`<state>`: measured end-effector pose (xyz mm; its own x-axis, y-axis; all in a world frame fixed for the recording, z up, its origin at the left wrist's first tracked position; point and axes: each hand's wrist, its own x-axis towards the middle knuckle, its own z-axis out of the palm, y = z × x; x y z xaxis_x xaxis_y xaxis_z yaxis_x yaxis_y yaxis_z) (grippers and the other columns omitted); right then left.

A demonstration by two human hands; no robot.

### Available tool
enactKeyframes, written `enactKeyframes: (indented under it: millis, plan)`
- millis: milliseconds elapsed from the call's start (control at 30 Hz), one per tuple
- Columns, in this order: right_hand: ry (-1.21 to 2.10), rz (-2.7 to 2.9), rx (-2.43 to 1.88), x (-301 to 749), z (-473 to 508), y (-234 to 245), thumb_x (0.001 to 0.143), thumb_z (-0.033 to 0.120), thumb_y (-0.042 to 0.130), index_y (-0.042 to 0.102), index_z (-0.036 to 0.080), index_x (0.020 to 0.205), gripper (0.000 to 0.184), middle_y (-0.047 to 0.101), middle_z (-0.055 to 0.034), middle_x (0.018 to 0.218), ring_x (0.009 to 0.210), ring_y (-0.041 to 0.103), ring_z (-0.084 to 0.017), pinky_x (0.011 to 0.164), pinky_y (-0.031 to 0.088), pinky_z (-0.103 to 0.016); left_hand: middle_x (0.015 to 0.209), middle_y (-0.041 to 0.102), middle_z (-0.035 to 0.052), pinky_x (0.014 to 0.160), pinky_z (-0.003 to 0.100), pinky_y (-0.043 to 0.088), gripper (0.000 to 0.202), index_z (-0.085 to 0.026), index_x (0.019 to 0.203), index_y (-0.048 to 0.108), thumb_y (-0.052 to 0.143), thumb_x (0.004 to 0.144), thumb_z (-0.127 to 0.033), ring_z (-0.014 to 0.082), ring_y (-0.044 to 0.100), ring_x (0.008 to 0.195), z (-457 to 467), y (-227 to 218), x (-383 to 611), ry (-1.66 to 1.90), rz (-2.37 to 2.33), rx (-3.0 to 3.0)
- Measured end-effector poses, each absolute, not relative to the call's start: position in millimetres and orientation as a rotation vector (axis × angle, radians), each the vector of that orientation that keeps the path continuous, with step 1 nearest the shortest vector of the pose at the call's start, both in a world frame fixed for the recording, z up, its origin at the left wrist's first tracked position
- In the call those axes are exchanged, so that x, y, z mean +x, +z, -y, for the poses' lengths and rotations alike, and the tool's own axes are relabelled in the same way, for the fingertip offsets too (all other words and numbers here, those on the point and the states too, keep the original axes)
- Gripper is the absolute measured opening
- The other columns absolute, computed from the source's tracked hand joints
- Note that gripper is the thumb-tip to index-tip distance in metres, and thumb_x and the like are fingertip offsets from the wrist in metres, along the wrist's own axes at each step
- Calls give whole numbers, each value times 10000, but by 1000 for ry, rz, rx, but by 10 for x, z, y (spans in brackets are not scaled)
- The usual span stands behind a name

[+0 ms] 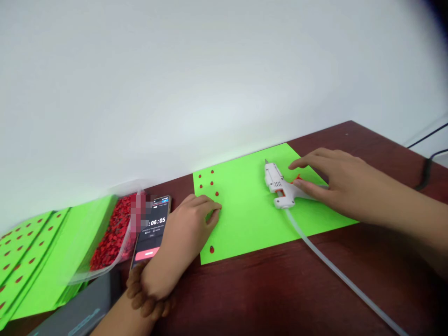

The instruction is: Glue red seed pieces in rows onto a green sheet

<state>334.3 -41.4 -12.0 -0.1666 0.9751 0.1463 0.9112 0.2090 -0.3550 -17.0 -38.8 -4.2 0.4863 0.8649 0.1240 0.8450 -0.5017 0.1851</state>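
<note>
Phone [154,231] screen: ":06:05" in white, left end pixelated. Smaller lines and pink button [147,253] label too small to read. Dark box [79,296]: light-blue lettering, can't make out.

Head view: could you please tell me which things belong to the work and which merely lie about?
Likely in the work:
bright green rectangular sheet
white plastic glue gun
small red pieces
clear plastic container
stacked bright green sheets

Probably lying about:
dark-screened rectangular phone
dark grey rectangular object
</note>
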Motion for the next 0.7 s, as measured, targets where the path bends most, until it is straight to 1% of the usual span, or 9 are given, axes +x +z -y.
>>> enactKeyframes:
  millis: [233, 367, 600, 700]
  plan:
    - [255, 2153, -1757, 3351, 411, -135, 971, 637, 507, 703, 302, 1298, 508, 707, -136, 1301, 1211, 656, -448, 1021, 509, -710, 1045, 834, 37, 809, 394, 550, 222, -235, 1024, 842, 623, 987, -225, 252, 720, 947, 408, -29, -177, 309, -1543, 2636]
    - [254, 2160, -1772, 3346, 411, -132, 967, 630, 503, 703, 300, 1303, 512, 704, -133, 1309, 1209, 656, -444, 1007, 516, -708, 1026, 834, 35, 783, 396, 549, 226, -231, 1024, 845, 624, 980, -206, 255, 716, 924, 420, -30, -162, 283, -1549, 2673]
    - [268, 2160, -1763, 3340, 401, -115, 963, 627, 504, 698, 307, 1295, 501, 704, -143, 1306, 1214, 652, -464, 1012, 508, -714, 997, 831, 28, 747, 367, 537, 219, -236, 998, 842, 630, 964, -192, 242, 715, 908, 434, -20, -154, 274, -1557, 2694]
    - [266, 2165, -1766, 3340, 402, -110, 969, 609, 507, 700, 301, 1293, 486, 704, -142, 1299, 1206, 657, -455, 1015, 511, -708, 997, 831, 31, 751, 367, 533, 231, -236, 993, 841, 616, 964, -191, 242, 715, 902, 430, -45, -164, 270, -1548, 2694]
